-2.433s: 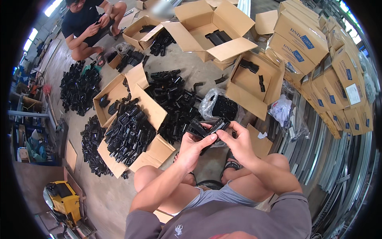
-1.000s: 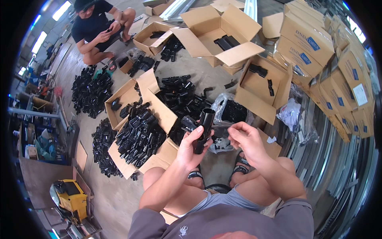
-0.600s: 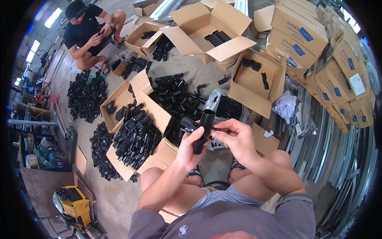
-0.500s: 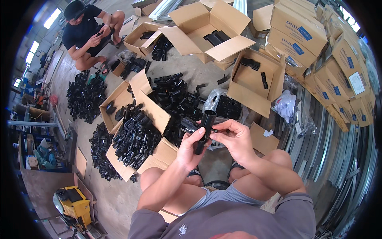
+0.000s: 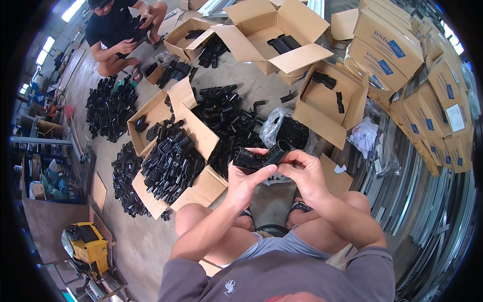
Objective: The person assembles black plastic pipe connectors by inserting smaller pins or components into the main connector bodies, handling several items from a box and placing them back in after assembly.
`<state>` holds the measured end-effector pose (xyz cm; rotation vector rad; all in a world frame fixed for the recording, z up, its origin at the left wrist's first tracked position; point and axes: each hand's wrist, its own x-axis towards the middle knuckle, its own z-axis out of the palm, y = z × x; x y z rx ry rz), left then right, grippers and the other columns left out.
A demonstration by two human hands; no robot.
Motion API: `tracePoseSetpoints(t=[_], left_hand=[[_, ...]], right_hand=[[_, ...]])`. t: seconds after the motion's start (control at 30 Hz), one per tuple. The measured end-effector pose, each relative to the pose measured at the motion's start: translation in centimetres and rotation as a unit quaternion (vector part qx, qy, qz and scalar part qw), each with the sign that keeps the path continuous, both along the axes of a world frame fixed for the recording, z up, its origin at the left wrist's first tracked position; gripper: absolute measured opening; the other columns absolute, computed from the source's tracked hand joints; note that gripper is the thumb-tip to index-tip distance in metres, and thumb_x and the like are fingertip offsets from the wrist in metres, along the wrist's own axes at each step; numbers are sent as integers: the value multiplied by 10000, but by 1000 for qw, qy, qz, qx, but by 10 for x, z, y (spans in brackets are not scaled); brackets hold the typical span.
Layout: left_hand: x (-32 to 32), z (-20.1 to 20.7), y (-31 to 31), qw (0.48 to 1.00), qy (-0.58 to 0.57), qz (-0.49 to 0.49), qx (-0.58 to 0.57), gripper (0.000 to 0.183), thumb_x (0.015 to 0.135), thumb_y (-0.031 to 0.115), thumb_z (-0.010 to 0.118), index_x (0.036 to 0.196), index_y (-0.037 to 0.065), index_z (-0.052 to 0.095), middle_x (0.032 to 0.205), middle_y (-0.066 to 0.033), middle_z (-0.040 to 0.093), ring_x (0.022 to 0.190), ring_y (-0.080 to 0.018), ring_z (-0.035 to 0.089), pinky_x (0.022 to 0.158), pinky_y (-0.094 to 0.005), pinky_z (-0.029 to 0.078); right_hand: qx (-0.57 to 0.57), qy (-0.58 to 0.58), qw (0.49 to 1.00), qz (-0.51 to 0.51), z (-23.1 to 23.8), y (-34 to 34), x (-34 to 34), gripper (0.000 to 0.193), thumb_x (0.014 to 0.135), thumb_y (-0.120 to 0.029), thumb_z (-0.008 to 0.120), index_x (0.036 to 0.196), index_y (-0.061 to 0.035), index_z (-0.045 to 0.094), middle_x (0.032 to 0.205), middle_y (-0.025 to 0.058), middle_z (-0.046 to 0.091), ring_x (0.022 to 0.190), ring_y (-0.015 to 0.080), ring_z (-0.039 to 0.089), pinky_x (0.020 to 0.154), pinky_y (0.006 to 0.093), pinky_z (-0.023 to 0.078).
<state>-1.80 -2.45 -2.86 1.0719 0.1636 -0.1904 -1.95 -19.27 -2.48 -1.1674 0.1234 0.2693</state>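
Note:
Both hands are raised in front of my knees around a glossy black tubular fitting (image 5: pixel 277 152), whose round open end tilts up to the right. My left hand (image 5: pixel 245 180) is closed on its left part, thumb stretched along the near side. With fingers and thumb, my right hand (image 5: pixel 306 175) grips the fitting near the open end. Whether it is one branched piece or two pieces together I cannot tell. Just beyond my hands lies a clear plastic bag (image 5: pixel 274 126) beside small black parts (image 5: pixel 293 132).
To the left, an open carton (image 5: pixel 204 136) overflows with black fittings (image 5: pixel 171 163), with more heaps around it. Open cartons (image 5: pixel 322 118) stand ahead. Stacked closed boxes (image 5: pixel 387 48) and long metal profiles (image 5: pixel 427 211) fill the right. A co-worker (image 5: pixel 113 35) squats at far left, handling a black part.
The fitting has turned from nearly upright to tilted rightward. My right hand has shifted from its side to near its open end. The co-worker's hands have moved apart.

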Motion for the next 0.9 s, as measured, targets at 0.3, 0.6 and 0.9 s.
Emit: tracePoseSetpoints(t=[0.3,0.6,0.9], left_hand=[[0,5,1,999,-36,18,34,359,769,30,824,1088,0,662,936,-43,712,818,-74,646,749,-233,529],[-2,6,2,995,-54,6,81,347,774,23,824,1079,-5,662,930,-39,703,823,-68,637,746,-233,525],[0,1,0,995,-62,-8,76,367,774,-9,818,1098,-5,646,976,-50,702,885,-90,646,791,-253,529]], right_hand=[[-74,-36,997,1,3,2,-3,152,927,-40,678,1060,31,663,952,13,663,833,51,574,745,212,470],[-104,-32,994,17,2,1,-5,137,959,-68,647,1056,28,656,949,2,653,824,40,563,731,196,454],[43,74,996,7,-3,3,-4,101,948,-83,657,1009,-2,661,768,-35,566,662,37,446,589,206,332]])
